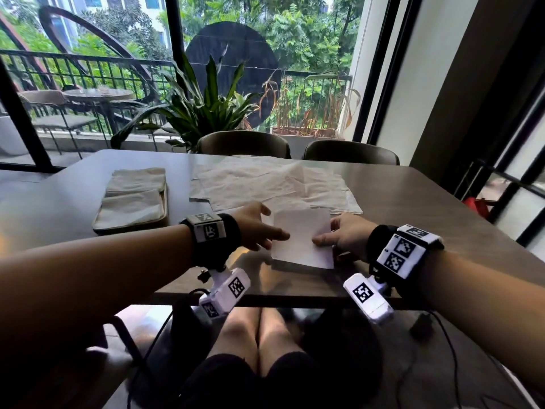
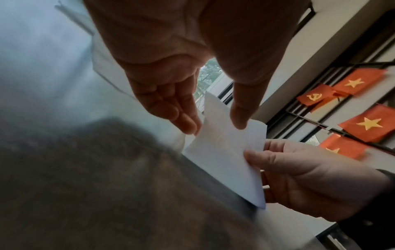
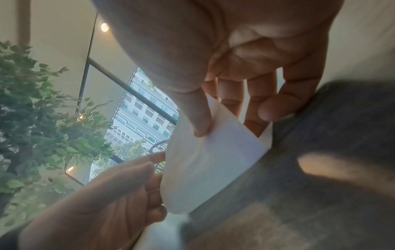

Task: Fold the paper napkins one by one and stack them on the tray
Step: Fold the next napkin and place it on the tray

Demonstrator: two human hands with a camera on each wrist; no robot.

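A folded white napkin point(image 1: 300, 240) is held tilted just above the dark table point(image 1: 413, 219), near its front edge. My left hand point(image 1: 272, 228) pinches the napkin's left edge, thumb on top. My right hand point(image 1: 326, 233) pinches the right edge with its thumb over the paper and its fingers behind. The left wrist view shows my left hand point(image 2: 214, 126) with its thumb on the napkin point(image 2: 222, 152). My right hand point(image 3: 233, 121) grips the napkin point(image 3: 205, 169) in the right wrist view. A flat tray point(image 1: 129, 228) at left carries folded napkins point(image 1: 135, 190).
A spread pile of unfolded napkins point(image 1: 265, 181) lies in the middle of the table, behind my hands. Two chairs point(image 1: 243, 143) stand at the far side with a potted plant point(image 1: 203, 107) behind them. The table's front edge point(image 1: 265, 299) runs just below my wrists.
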